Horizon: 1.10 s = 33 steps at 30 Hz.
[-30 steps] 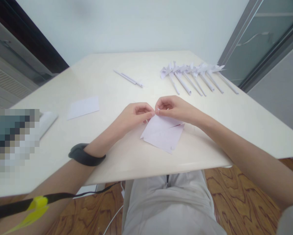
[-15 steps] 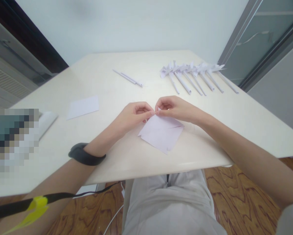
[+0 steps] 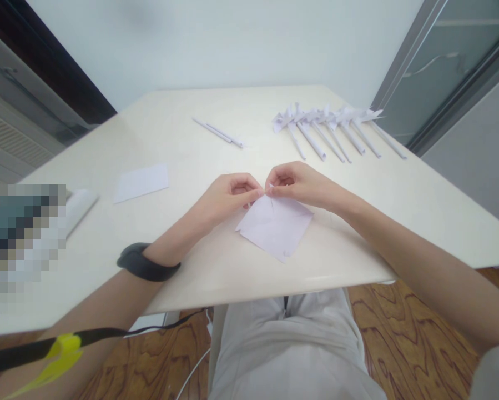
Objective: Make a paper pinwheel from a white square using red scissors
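A white square of paper with slits cut in from its corners hangs over the near part of the table, its far corner at my fingertips. My left hand pinches that corner between thumb and forefinger. Close beside it, my right hand pinches the same corner, its fingertips almost touching the left ones. A slit shows just below the right fingertips. The curled fingers of both hands are partly hidden.
On the white table, several paper pinwheels on rolled sticks lie in a row at back right. Rolled paper sticks lie at the back middle, a paper sheet at left. A blurred-out object stands at the left edge.
My right hand has shifted very slightly, and a slit near the paper's far corner now shows below it. The slit on the right side shows less clearly. My left hand stays in place.
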Available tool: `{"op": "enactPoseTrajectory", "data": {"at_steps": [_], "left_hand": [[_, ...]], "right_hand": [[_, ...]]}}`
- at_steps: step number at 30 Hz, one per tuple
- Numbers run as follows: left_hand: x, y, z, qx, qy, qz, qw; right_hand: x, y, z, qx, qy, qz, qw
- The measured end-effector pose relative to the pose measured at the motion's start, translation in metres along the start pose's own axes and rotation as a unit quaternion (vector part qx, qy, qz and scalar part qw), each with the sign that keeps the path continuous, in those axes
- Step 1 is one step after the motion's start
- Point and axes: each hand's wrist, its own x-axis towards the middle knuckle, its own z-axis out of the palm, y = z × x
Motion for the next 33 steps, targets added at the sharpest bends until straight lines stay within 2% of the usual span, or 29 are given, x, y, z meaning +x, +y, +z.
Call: {"op": "enactPoseTrajectory", "data": {"at_steps": [21, 33], "left_hand": [[-0.0005, 0.0004, -0.0006, -0.021, -0.001, -0.015, 1.000], [-0.0007, 0.0013, 0.0002, 0.046, 0.016, 0.014, 0.999]], "right_hand": [[0.0020, 0.0032, 0.0032, 0.009, -0.018, -0.007, 1.000], [0.0025, 0.0027, 0.0044, -0.001, -0.001, -0.016, 1.000]]}}
